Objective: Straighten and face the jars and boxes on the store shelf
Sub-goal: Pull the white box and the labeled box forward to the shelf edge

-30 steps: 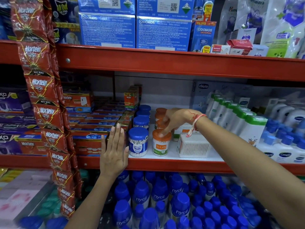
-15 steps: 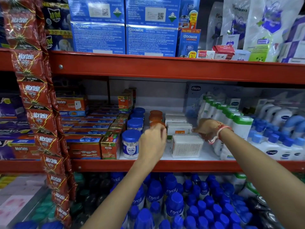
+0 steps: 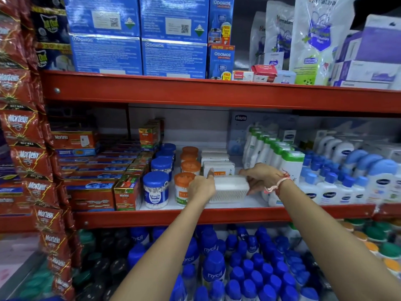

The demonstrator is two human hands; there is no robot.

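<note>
A clear rectangular box of cotton buds [image 3: 231,189] sits at the front of the middle shelf [image 3: 217,216]. My left hand [image 3: 201,187] presses its left end and my right hand [image 3: 260,178] grips its right end. Just left stands an orange-lidded jar [image 3: 182,187], partly hidden by my left hand, with more orange-lidded jars [image 3: 190,166] in a row behind. A blue-lidded buds jar [image 3: 155,190] heads a row of blue-lidded jars [image 3: 161,165]. White boxes [image 3: 218,165] are stacked behind the held box.
Red Mortein boxes [image 3: 93,192] fill the shelf's left; white bottles with green and blue caps [image 3: 290,166] crowd the right. Hanging red sachet strips [image 3: 26,148] run down the left edge. Blue Odomos boxes [image 3: 138,53] stand above, blue-capped Nycil bottles [image 3: 213,270] below.
My left hand has left the orange-lidded jar and moved right onto the clear box's left end. My right hand has come in onto its right end. The view has shifted slightly.
</note>
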